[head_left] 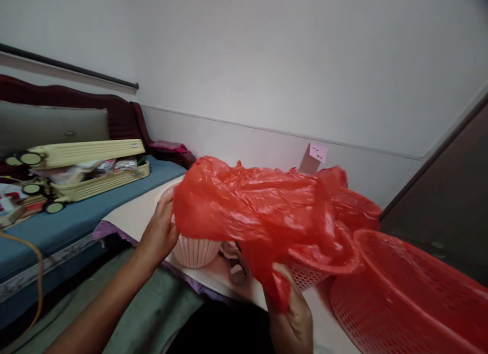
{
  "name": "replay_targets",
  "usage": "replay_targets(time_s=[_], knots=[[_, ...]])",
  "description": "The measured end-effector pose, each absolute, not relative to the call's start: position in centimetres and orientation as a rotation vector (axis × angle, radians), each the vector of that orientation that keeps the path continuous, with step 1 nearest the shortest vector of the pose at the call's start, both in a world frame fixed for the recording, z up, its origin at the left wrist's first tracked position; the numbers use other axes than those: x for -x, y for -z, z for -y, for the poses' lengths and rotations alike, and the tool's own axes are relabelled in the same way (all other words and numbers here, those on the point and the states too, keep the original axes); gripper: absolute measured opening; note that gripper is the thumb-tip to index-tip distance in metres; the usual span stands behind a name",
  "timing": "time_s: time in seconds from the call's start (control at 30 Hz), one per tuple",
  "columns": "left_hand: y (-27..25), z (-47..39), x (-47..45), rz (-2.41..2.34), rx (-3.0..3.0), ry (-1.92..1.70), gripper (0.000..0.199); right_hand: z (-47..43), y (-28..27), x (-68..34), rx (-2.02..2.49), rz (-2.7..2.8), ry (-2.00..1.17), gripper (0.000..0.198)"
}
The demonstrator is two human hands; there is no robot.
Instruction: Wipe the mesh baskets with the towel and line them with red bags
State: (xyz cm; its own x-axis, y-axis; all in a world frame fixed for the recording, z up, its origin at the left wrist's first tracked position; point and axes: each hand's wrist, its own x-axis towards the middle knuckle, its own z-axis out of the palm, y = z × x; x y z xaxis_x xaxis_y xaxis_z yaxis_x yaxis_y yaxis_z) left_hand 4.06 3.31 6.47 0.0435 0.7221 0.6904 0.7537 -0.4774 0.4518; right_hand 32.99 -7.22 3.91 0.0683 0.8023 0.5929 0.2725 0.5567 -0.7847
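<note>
A crinkled red plastic bag (251,204) is spread between my two hands in the middle of the view. My left hand (162,232) grips the bag's left edge, with the fingertips partly behind the plastic. Lower down, my right hand (292,308) is closed around a hanging corner of it. Behind and below the bag stands a pale pink ribbed basket (196,252), partly covered from view. To the right, a red perforated basket (305,275) has red plastic over its rim. Something pinkish and dark (236,267), too hidden to name, lies between the baskets.
A larger red basket (381,293) stands at the right on the white-topped table (133,209). On the left, a yellow suitcase (95,155) lies partly open on a blue bed (91,216). A pink note (318,152) leans near the wall.
</note>
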Motion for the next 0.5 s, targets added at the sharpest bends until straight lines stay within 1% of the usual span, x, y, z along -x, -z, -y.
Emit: replay_targets(time_s=[0.13, 0.23, 0.33, 0.4, 0.5], knots=[[-4.8, -3.3, -3.5, 1.679, 2.201, 1.432, 0.042, 4.4, -2.8, -31.8, 1.008, 1.749, -0.325, 0.035], [-3.7, -2.7, -3.4, 1.666, 2.27, 1.332, 0.033, 2.9, -2.7, -31.1, 0.991, 1.825, -0.177, 0.04], [-2.9, -2.2, -3.8, 1.585, 2.292, 1.231, 0.024, 1.3, -4.1, -30.1, 0.927, 1.889, -0.114, 0.045], [-2.5, -1.9, -4.1, 1.574, 2.288, 1.213, 0.022, -0.1, -5.6, -29.3, 0.907, 1.948, -0.073, 0.042], [-2.4, -1.7, -4.2, 1.573, 2.284, 1.238, 0.02, -2.7, -7.3, -27.8, 0.954, 2.195, -0.01, 0.03]])
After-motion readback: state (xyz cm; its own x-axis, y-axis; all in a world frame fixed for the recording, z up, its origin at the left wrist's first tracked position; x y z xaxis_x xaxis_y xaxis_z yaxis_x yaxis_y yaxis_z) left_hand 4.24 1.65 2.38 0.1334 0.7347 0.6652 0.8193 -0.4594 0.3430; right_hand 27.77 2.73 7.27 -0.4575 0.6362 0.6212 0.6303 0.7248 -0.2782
